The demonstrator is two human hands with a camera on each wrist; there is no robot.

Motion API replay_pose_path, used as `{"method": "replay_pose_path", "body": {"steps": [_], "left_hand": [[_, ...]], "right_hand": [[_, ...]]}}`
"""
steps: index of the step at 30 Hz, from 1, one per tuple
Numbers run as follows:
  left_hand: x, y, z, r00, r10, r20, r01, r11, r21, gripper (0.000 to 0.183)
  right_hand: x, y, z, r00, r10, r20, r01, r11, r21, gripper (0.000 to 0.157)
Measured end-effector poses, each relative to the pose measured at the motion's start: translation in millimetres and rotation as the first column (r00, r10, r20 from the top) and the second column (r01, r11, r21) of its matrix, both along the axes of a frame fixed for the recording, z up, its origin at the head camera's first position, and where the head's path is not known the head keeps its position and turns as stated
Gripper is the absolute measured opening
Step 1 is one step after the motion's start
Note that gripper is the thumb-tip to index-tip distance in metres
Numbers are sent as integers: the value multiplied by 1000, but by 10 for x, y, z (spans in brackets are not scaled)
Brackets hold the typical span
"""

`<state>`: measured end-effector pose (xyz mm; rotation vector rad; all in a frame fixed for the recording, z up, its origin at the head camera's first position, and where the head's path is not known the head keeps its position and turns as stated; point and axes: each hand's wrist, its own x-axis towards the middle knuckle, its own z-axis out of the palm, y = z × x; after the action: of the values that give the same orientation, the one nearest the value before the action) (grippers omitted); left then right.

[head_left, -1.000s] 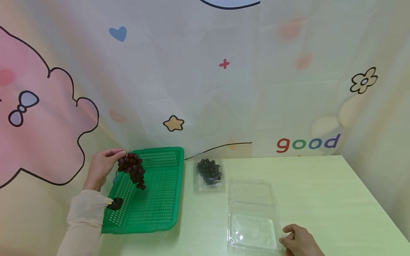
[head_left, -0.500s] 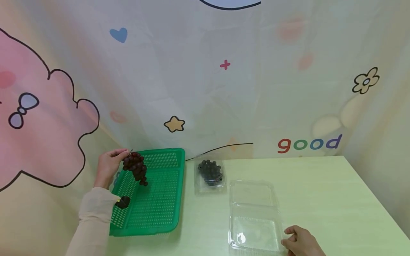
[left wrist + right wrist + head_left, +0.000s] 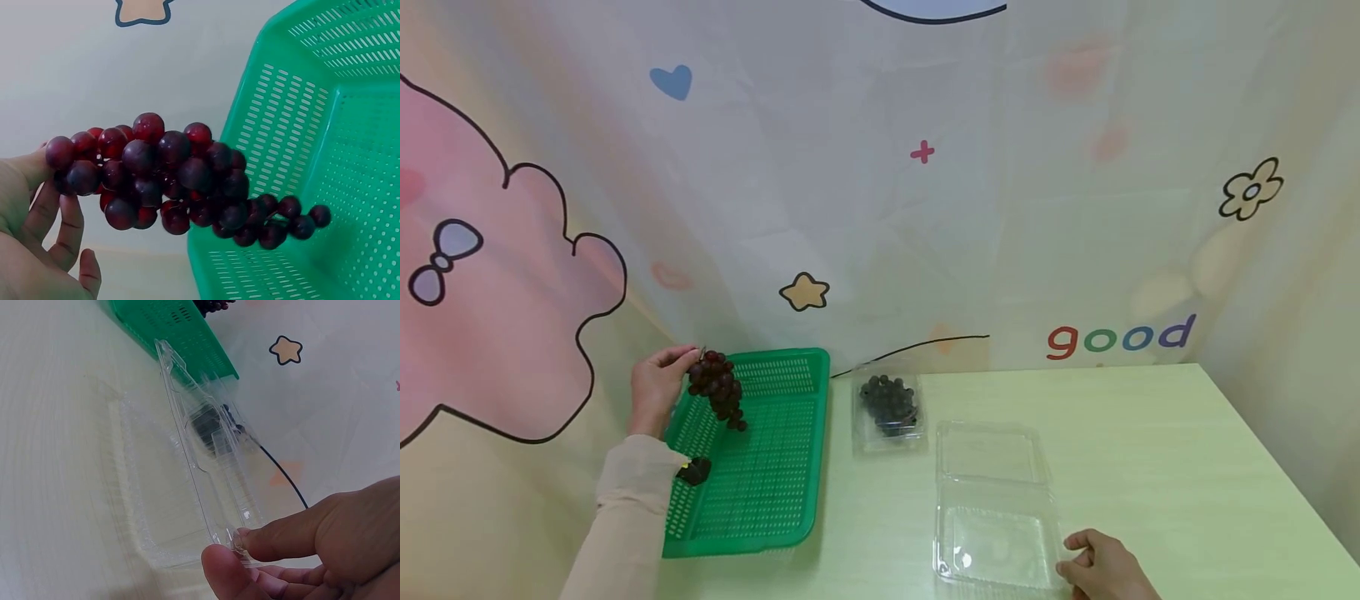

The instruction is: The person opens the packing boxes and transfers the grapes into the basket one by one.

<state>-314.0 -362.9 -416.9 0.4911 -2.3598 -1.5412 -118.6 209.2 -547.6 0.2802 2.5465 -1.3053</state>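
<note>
My left hand (image 3: 658, 385) pinches a bunch of dark red grapes (image 3: 718, 387) by its stem end. The bunch hangs over the back left part of a green slotted plastic basket (image 3: 821, 454), its tip pointing down toward the basket floor; in the left wrist view the grapes (image 3: 175, 172) stretch across in front of the basket's side wall. At the front right, my right hand (image 3: 1107, 567) holds the edge of a clear plastic clamshell box (image 3: 996, 546) between thumb and forefinger. The box lies with its lid folded back, and nothing shows inside it.
Behind the clamshell box, a closed clear box (image 3: 867, 435) with dark grapes (image 3: 889, 403) in it stands near the wall. A printed curtain (image 3: 880, 208) backs the pale table (image 3: 1150, 467). A small black device (image 3: 697, 472) sits at my left wrist.
My left hand has shifted a little to the right with the grapes, which now hang slightly further over the basket. The right hand and clamshell box stay in place.
</note>
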Motion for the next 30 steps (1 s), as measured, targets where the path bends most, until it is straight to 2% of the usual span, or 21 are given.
{"method": "replay_pose_path", "body": {"steps": [10, 19, 30], "left_hand": [[-128, 31, -106, 999, 43, -27, -44, 999, -12, 42], [-199, 41, -135, 996, 78, -31, -76, 996, 41, 41], [-281, 52, -254, 995, 95, -36, -92, 993, 67, 37]], "right_hand": [[-13, -20, -14, 1000, -16, -21, 17, 999, 47, 28], [-21, 5, -32, 999, -14, -38, 17, 998, 63, 28], [-44, 25, -96, 999, -30, 22, 29, 998, 56, 27]]}}
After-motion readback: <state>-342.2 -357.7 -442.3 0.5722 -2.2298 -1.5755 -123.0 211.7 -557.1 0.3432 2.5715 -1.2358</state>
